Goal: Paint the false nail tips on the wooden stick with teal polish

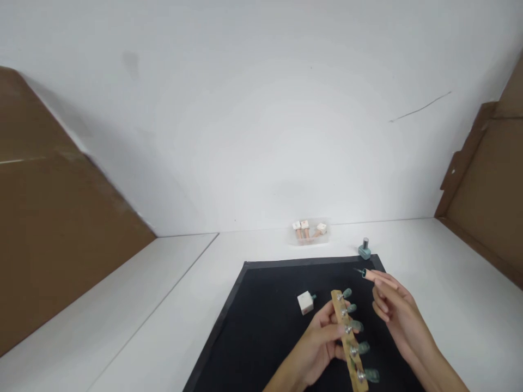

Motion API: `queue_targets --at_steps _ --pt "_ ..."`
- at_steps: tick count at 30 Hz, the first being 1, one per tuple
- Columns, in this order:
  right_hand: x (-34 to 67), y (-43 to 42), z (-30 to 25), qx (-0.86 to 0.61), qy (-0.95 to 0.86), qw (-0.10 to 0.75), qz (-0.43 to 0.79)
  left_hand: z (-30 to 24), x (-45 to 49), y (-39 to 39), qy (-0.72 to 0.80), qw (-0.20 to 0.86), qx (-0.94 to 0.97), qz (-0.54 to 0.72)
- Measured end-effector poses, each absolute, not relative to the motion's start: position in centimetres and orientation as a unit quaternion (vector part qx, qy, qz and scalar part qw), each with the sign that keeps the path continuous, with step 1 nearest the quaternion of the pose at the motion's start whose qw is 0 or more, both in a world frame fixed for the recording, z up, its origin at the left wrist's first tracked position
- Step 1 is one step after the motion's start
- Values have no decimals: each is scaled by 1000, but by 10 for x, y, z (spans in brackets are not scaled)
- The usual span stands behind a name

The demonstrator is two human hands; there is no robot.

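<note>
A white wall (286, 109) rises behind the counter (180, 288), with brown cardboard (53, 218) flanking it on both sides. A black mat (253, 326) covers the near middle, partly hidden by both hands. Over it, the left hand (321, 344) has its fingers closed around a wooden strip (348, 343), thumb on the face; the right hand (394, 305) pinches a pink-handled brush (379, 279) between narrow fingers, beyond the strip. A clear tray (311, 242) holding white-topped pink sticks stands near the wall. A white bottle (305, 302) lies just beyond the left hand; a silver-capped green bottle (364, 252) stands by the mat's far right corner. Five green nail tips (356, 326) line the strip.
</note>
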State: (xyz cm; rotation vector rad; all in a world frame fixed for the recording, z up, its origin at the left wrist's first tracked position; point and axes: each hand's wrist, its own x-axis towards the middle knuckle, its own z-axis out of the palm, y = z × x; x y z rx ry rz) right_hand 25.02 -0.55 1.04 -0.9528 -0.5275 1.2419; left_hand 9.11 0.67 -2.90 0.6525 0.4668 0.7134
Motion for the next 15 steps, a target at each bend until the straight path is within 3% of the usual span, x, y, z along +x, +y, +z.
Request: queue_targets --at_steps 7,15 --pt "247 -7 12 -436 -288 692 498 -29 89 9 233 848 345 328" --pt "246 -9 -1 -454 -395 680 419 -37 69 5 249 783 390 415"
